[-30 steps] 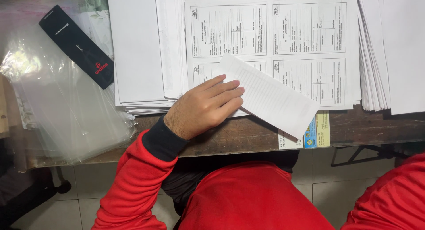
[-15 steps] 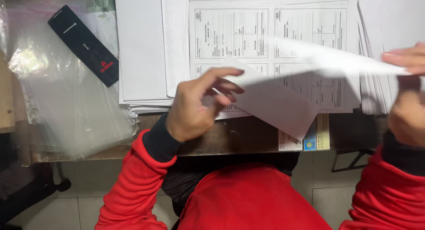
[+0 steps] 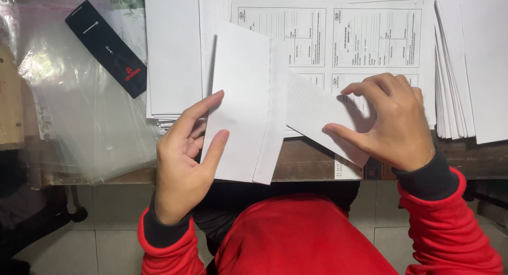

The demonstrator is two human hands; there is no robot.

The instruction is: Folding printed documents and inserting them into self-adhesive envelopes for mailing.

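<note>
My left hand (image 3: 185,164) holds a white envelope (image 3: 246,103) upright over the table's front edge, thumb on its face, its open flap side toward the right. My right hand (image 3: 394,121) pinches a folded white sheet (image 3: 317,113) that lies slanted on the printed forms, its left end at the envelope's opening. Whether the sheet is inside the envelope I cannot tell. Both sleeves are red with dark cuffs.
Printed form sheets (image 3: 328,37) cover the wooden table (image 3: 312,164). Stacks of white paper stand at the left (image 3: 172,52) and right (image 3: 471,63). A black flat case (image 3: 106,47) lies on clear plastic bags (image 3: 84,116) at the left. A small coloured sticker card (image 3: 349,172) sits at the table edge.
My right hand came in carrying a white envelope and passed it to my left hand. My left hand lifted off the folded sheet; my right hand now pinches that sheet.
</note>
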